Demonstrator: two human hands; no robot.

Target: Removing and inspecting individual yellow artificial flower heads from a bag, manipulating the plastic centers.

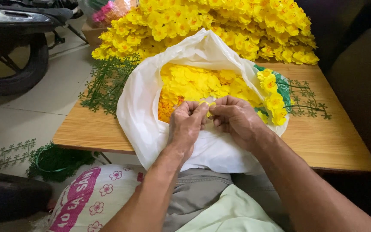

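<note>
Two hands, the left hand [187, 121] and right hand [235, 118]; one white bag [139, 107]; one table [331, 141]; one tyre [13, 68]; one printed sack [92, 198].

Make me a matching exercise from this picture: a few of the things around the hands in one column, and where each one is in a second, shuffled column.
Things:
1. white plastic bag
2. heap of finished yellow flower sprays
3. small yellow petal piece
4. bundle of green plastic stems

Places:
A. on the floor, left of the wooden table
B. pinched between the left hand and the right hand
C. open on the table, full of loose yellow petals
D. piled at the table's far edge

Pairs: 1-C, 2-D, 3-B, 4-A
</note>
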